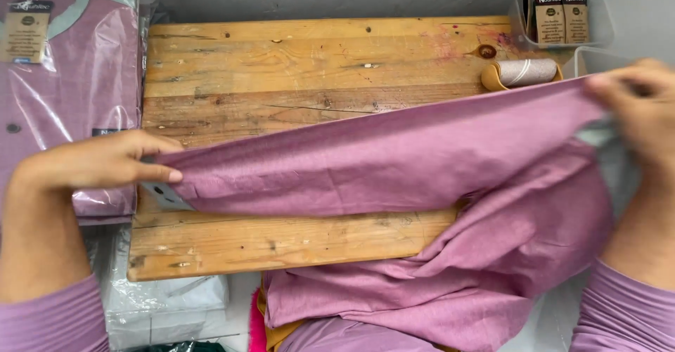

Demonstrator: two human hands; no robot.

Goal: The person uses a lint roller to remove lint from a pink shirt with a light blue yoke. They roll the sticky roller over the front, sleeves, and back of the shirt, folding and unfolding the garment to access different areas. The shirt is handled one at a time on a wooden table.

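Landmark: wooden board — a worn plank worktop filling the middle of the view; all places below are given from it.

Left hand: at the board's left edge, fingers flattened together and thumb tucked under, pinching one end of the mauve garment; a grey trim piece shows just beneath the fingers.

Right hand: beyond the board's right edge, raised above its surface, fingers curled shut on the garment's other end; the exact grip is blurred.

Mauve garment: stretched as a taut band between the two hands, slanting across the board's near half from lower left to upper right; the rest of the cloth hangs in loose folds over the board's near-right corner and gathers below its front edge.

Sleeves: both forearms end in mauve cuffs at the lower corners of the view, off the board.

Thread spool: pale thread on a tan core, lying on its side at the board's far-right corner, just above the stretched cloth.

Clear plastic box: past the board's far-right corner, holding dark-and-tan card tags.

Packed shirt: a folded mauve shirt in a clear bag with a card tag — lying left of the board, touching its edge.

Plastic bags: pale clear wrappers below the board's near-left corner.
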